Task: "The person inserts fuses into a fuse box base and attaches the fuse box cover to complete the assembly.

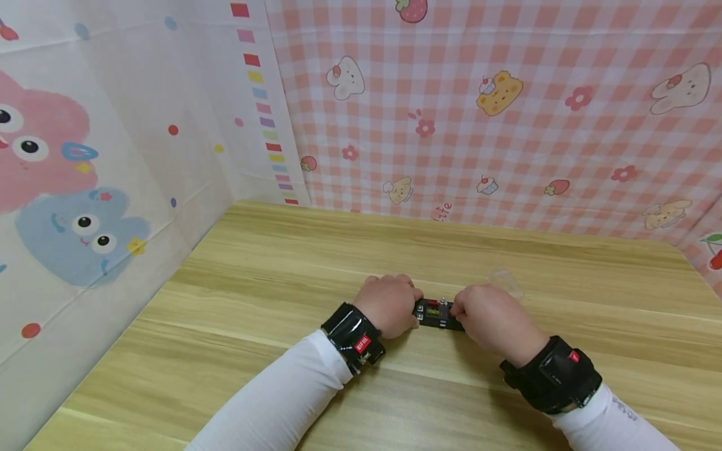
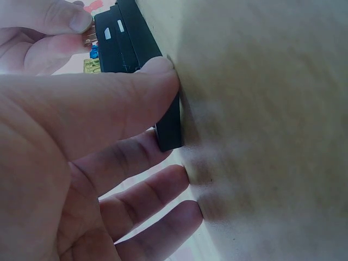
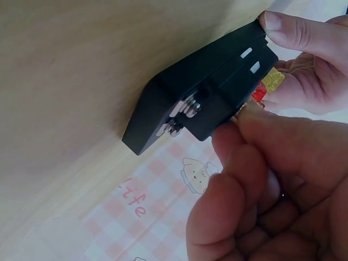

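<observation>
A small black plastic base (image 1: 433, 324) lies on the table, bearing metal screw terminals (image 3: 190, 107) and a raised centre with red and yellow parts (image 1: 433, 310). My left hand (image 1: 389, 305) grips its left end, thumb (image 2: 155, 73) along the near side and index finger on the far side. The other left fingertips rest on the tabletop. With thumb and bent index finger, my right hand (image 1: 491, 316) pinches a small coppery part (image 2: 89, 38) at the raised centre; the fingertips mostly hide that part. A blue bit (image 2: 94, 52) shows beside it in the left wrist view.
A clear plastic piece (image 1: 506, 282) lies on the wood-grain table (image 1: 271, 250) just beyond my right hand. Printed cloth (image 1: 451, 144) hangs along the table's back edge, with another printed sheet (image 1: 141, 125) at the left. Both wrists wear black straps (image 1: 555, 374).
</observation>
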Demonstrator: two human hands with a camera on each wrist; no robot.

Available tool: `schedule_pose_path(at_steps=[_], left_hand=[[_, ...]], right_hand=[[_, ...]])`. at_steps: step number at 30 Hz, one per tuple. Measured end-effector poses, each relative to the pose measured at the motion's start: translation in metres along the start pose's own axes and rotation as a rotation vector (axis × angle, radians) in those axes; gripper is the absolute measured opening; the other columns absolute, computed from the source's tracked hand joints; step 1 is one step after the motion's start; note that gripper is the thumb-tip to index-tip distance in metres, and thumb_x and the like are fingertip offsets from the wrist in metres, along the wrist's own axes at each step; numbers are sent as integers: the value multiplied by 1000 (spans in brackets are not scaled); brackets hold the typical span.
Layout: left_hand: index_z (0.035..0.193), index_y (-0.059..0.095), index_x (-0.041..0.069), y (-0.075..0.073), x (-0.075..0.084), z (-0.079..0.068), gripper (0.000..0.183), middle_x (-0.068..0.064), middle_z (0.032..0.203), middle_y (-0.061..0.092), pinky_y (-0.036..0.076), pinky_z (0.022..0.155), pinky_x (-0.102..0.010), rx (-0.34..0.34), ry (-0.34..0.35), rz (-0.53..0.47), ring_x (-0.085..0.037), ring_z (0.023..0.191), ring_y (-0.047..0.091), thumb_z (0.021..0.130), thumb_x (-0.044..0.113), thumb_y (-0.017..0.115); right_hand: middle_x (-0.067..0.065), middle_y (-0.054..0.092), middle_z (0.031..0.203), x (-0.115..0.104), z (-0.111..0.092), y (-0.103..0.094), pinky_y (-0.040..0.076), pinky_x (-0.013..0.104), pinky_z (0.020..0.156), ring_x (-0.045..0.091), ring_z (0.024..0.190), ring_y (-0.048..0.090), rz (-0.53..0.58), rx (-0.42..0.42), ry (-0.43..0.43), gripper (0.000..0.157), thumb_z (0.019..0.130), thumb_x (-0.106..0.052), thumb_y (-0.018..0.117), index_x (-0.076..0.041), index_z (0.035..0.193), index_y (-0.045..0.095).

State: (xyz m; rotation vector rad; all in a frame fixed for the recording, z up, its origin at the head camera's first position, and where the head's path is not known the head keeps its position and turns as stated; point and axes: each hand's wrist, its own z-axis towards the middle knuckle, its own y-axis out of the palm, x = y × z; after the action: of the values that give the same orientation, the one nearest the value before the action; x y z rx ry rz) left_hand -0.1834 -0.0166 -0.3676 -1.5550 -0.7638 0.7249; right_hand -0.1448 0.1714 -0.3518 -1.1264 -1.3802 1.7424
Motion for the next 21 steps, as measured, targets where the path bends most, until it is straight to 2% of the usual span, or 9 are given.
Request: schedule_pose_path(at_steps=[11,21], left_hand=[[123,61,29,-1,0,-1,49,3,119,56,43,81,-42,-4,-1,4,-18,93,52,79,50,68],[123,61,29,1,0,0,49,3,119,56,43,81,-43,-3,1,12,-18,92,52,79,51,68]], right_hand=[[-1,67,78,2,-1,0,51,30,59,8,68,55,23,-2,7,8,78,-3,72,-12,79,73],[-2,66,77,2,-1,-1,49,31,58,8,64,51,28,-16,2,7,79,-4,71,-11,80,72]])
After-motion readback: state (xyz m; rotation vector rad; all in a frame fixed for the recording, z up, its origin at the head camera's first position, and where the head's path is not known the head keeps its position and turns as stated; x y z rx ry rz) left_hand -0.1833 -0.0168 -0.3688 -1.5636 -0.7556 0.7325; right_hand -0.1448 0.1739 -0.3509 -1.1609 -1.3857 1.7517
